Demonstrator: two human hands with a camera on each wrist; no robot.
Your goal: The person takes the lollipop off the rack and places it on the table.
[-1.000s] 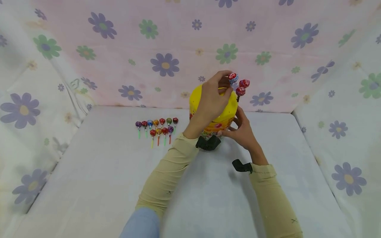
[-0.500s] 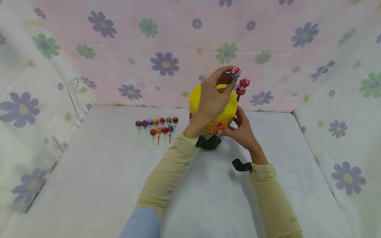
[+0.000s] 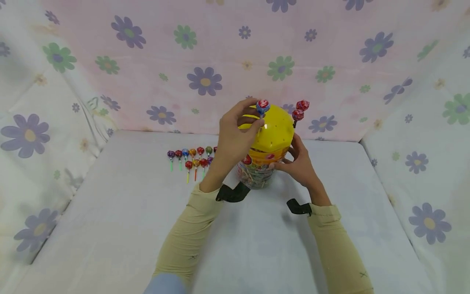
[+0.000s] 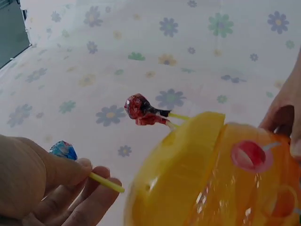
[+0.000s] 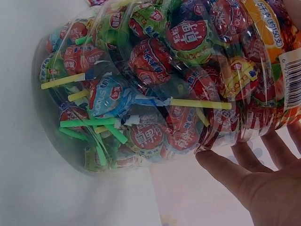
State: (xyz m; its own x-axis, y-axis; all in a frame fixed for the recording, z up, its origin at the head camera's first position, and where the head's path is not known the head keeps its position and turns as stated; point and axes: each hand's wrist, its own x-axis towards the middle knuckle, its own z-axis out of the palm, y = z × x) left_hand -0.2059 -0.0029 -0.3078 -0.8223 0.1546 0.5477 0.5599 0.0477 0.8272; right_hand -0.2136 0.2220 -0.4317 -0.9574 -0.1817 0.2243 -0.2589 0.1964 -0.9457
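My left hand (image 3: 236, 132) pinches a blue-and-red wrapped lollipop (image 3: 262, 106) over the left part of a jar's yellow lid (image 3: 277, 132). In the left wrist view its yellow stick (image 4: 107, 182) pokes out past the fingertips, apart from the lid. My right hand (image 3: 299, 161) grips the right side of the clear candy jar (image 5: 141, 56), thumb in front. The jar stands on the table, filled with wrapped lollipops. Two red lollipops (image 3: 300, 110) stick out of the lid's right edge, their sticks set in it. Small holes dot the lid.
Several lollipops (image 3: 196, 162) lie in two rows on the white table (image 3: 125, 212), left of the jar, partly behind my left arm. Flower-patterned cloth (image 3: 205, 81) hangs behind and at both sides. Black wrist mounts (image 3: 233, 192) sit on both wrists.
My left hand has gone left and down with the blue-and-red lollipop, from beside the two red ones, uncovering more of the lid. The right hand and jar stay put.
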